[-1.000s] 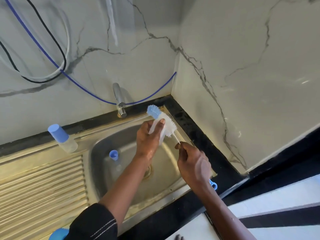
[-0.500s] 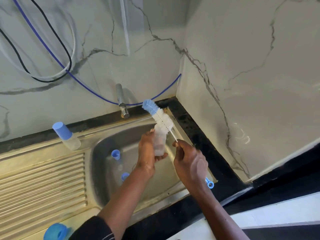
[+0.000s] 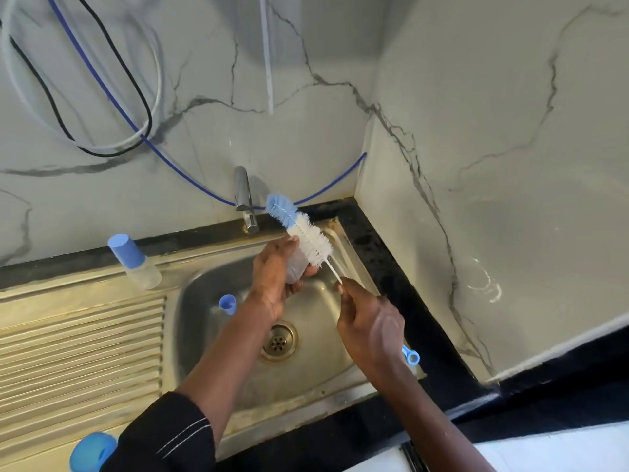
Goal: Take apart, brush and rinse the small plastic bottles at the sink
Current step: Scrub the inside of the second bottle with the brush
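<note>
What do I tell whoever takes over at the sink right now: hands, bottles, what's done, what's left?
Left hand grips an uncapped clear bottle over the sink.
Right hand grips the brush by its handle; the bristles are outside the bottle, beside it.
A blue cap lies in the basin; a capped bottle stands on the back ledge.
Done: one bottle opened.
Left: probably brush inside, rinse, then do the capped bottle.

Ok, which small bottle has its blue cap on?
The standing bottle on the sink rim, beside the drainboard; the held bottle in the left hand shows no cap.
</note>
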